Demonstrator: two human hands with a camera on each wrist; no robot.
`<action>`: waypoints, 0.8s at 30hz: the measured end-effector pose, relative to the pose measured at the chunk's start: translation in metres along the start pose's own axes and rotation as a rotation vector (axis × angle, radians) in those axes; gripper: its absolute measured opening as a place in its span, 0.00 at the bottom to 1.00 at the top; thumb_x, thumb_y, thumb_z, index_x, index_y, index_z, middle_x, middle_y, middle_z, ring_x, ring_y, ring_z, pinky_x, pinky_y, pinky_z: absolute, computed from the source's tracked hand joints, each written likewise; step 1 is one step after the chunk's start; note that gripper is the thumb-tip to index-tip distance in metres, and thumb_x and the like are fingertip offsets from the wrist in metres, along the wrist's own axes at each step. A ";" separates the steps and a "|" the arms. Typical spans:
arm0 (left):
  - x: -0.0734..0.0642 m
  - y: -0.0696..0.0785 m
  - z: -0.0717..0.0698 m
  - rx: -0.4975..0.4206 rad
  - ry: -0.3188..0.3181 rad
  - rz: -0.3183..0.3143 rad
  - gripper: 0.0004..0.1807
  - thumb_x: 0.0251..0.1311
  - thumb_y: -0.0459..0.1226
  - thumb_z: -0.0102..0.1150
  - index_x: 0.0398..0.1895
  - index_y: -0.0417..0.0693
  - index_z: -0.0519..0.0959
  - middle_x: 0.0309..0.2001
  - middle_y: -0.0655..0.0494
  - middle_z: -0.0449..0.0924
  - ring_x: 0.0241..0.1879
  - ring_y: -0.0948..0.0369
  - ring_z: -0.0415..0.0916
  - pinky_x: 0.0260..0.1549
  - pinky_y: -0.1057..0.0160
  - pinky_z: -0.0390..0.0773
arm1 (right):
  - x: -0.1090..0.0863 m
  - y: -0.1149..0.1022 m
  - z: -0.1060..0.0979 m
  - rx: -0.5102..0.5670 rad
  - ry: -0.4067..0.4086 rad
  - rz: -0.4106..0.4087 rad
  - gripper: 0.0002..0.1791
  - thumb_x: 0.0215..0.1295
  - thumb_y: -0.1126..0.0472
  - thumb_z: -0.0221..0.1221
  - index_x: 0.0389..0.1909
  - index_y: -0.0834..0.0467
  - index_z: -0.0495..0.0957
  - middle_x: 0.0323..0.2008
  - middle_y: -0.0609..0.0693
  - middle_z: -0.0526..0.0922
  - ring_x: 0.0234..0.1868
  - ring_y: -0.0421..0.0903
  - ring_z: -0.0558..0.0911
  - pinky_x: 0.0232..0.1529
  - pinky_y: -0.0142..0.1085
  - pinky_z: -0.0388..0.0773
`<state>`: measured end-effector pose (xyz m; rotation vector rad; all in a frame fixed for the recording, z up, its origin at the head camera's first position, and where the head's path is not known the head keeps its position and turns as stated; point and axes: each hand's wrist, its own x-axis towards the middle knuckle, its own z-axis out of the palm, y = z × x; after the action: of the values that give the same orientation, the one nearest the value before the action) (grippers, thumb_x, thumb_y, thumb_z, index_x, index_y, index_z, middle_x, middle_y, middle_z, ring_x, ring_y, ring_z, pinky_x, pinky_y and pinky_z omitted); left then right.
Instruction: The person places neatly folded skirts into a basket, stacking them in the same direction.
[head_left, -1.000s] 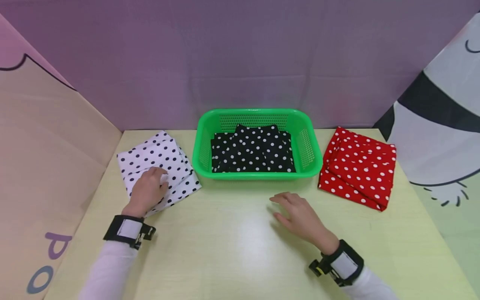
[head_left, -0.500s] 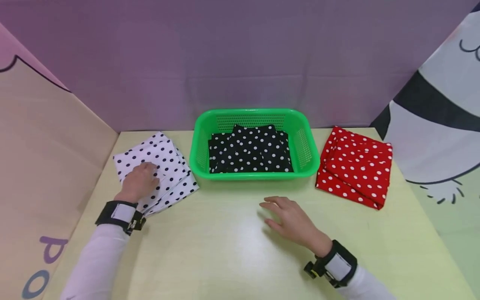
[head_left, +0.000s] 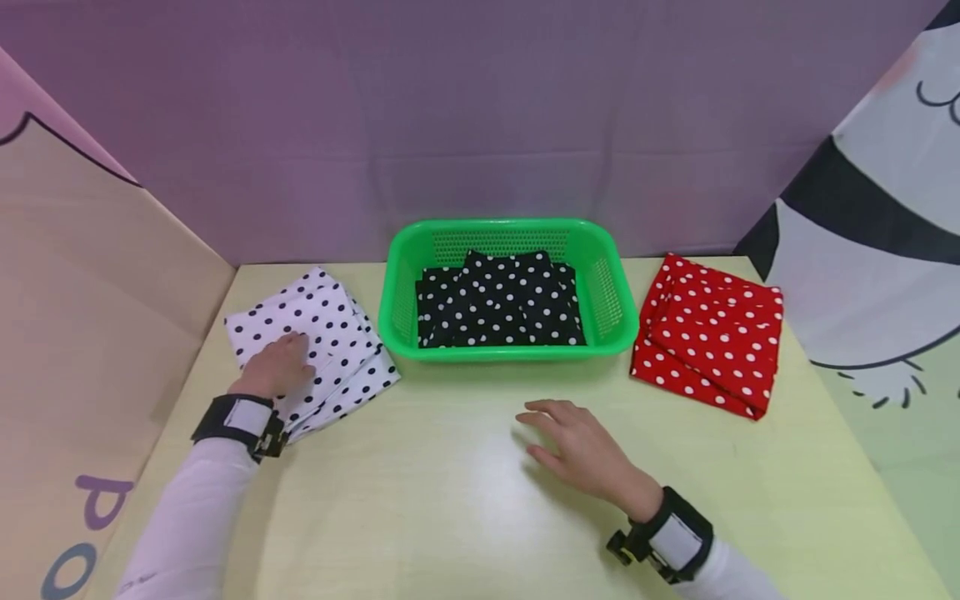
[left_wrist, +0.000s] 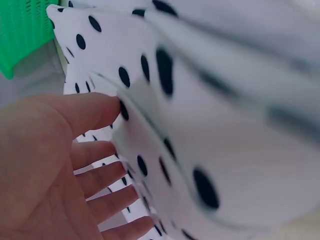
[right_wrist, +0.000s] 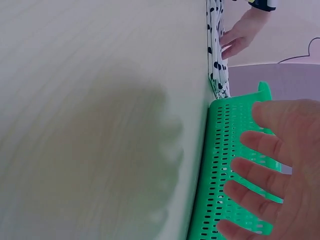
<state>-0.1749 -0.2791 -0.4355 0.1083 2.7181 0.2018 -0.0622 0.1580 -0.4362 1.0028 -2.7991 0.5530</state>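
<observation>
A folded white cloth with black dots (head_left: 341, 333) lies at the left of the table. My left hand (head_left: 273, 367) rests on it; in the left wrist view the thumb and spread, fairly straight fingers (left_wrist: 107, 202) touch a raised fold, with thumb and forefinger apart. In the middle stands a green plastic basket (head_left: 517, 354) holding folded black cloth with white dots (head_left: 498, 300). My right hand (head_left: 581, 450) hovers over the table in front of the basket, fingers loosely spread and holding nothing. To the right lies a folded red cloth with white dots (head_left: 712, 333).
The pale wooden table (head_left: 420, 500) ends at a purple fabric backdrop (head_left: 480, 125). Printed panels stand along the left (head_left: 90, 292) and right (head_left: 885, 250) sides. The basket's rim rises above the tabletop at the back edge.
My left hand has shifted left across the white cloth, and its folds have moved slightly. My right hand has moved a little left and nearer the front. The head view has turned slightly.
</observation>
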 end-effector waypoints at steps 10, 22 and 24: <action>-0.017 0.004 0.005 0.058 0.046 0.027 0.30 0.60 0.39 0.47 0.63 0.31 0.61 0.61 0.29 0.59 0.57 0.32 0.58 0.54 0.35 0.61 | -0.001 -0.002 0.006 0.003 -0.005 -0.002 0.22 0.54 0.53 0.63 0.52 0.51 0.76 0.53 0.50 0.76 0.53 0.49 0.75 0.49 0.45 0.75; -0.043 0.015 0.023 -0.002 0.166 0.084 0.26 0.57 0.35 0.51 0.59 0.33 0.67 0.52 0.33 0.69 0.50 0.40 0.69 0.47 0.43 0.71 | 0.002 -0.009 0.008 0.015 -0.018 -0.003 0.22 0.55 0.53 0.62 0.52 0.51 0.76 0.54 0.50 0.75 0.54 0.48 0.75 0.50 0.45 0.75; -0.048 0.017 0.027 -0.011 0.182 0.087 0.26 0.56 0.35 0.52 0.59 0.33 0.68 0.51 0.34 0.69 0.48 0.41 0.71 0.44 0.44 0.73 | 0.004 -0.010 0.009 0.015 -0.018 -0.010 0.22 0.55 0.53 0.62 0.52 0.51 0.75 0.54 0.50 0.75 0.54 0.49 0.74 0.50 0.46 0.75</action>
<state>-0.1196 -0.2637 -0.4386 0.2150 2.8949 0.2639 -0.0586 0.1452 -0.4408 1.0288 -2.8081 0.5678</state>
